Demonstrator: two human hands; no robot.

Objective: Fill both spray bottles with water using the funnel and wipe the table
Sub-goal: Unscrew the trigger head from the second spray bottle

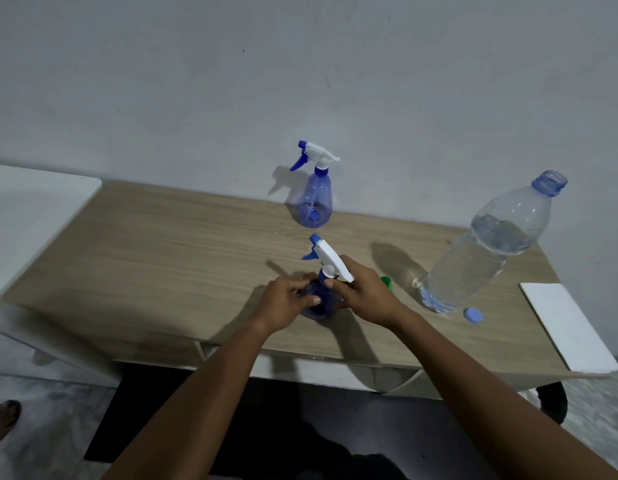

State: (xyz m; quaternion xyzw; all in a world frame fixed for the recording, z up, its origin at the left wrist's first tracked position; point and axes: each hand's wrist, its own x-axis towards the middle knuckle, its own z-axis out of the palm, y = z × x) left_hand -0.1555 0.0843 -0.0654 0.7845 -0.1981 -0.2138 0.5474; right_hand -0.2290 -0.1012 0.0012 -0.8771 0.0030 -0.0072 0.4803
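Note:
A blue spray bottle (319,304) stands near the table's front, between my two hands. My left hand (286,303) grips its body from the left. My right hand (361,294) holds its neck, just under the white and blue trigger head (326,254). A second blue spray bottle (316,199) stands upright farther back by the wall, apart from both hands. A green funnel (387,283) peeks out behind my right hand, mostly hidden. A large clear water bottle (487,247), uncapped and partly full, stands to the right.
The bottle's blue cap (473,315) lies on the wooden table (162,258) by the big bottle's base. A folded white cloth (565,327) rests at the table's right edge. A white surface (30,216) adjoins the table on the left. The wall runs close behind.

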